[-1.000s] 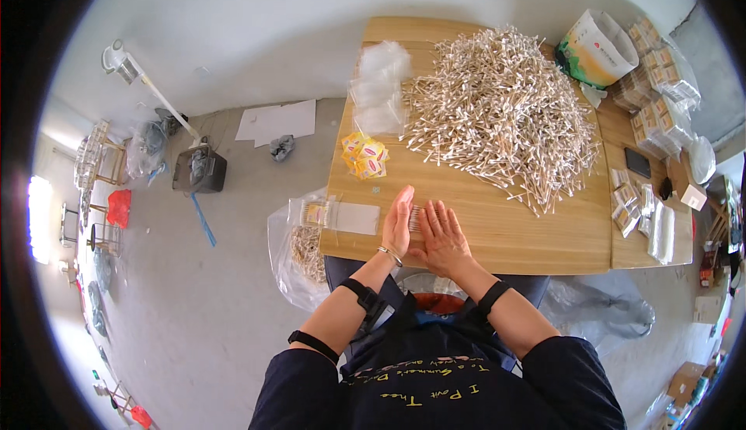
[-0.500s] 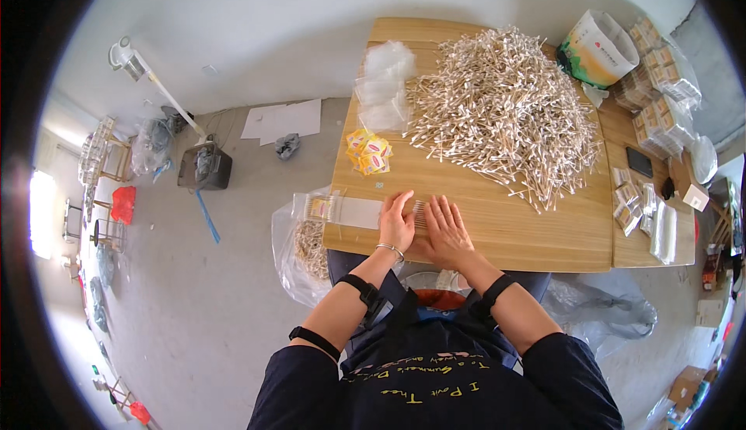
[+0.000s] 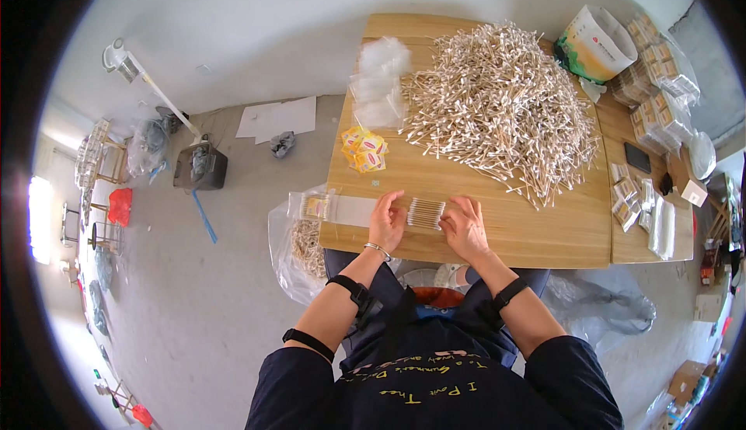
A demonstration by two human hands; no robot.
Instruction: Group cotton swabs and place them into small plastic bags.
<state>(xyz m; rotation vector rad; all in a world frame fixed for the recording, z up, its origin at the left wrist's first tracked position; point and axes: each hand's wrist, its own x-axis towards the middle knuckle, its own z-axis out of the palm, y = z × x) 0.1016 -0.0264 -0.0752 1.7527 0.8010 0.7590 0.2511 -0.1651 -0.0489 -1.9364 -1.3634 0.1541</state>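
A flat row of cotton swabs [image 3: 427,213] lies on the table between my two hands, the sticks side by side. At its left end my left hand [image 3: 387,222] has curled fingers closed against the swabs. My right hand [image 3: 466,229] grips the other end, thumb and fingers bent around the edge of the row. Left of my left hand is a blank white strip [image 3: 354,211], partly under my fingers. Beyond that, a clear bag [image 3: 315,205] with swabs and a yellow card in it sits at the table's left edge.
A big heap of loose swabs [image 3: 505,111] covers the table's far middle. Yellow printed cards [image 3: 364,150] and clear empty bags [image 3: 379,84] lie at left. To the right are packed swab bundles [image 3: 660,119], a white bucket [image 3: 597,45] and a black phone [image 3: 638,158].
My hands have moved apart, the right one from lying flat with outstretched fingers to a bent grip at the row's end. The row of swabs between them is now uncovered.
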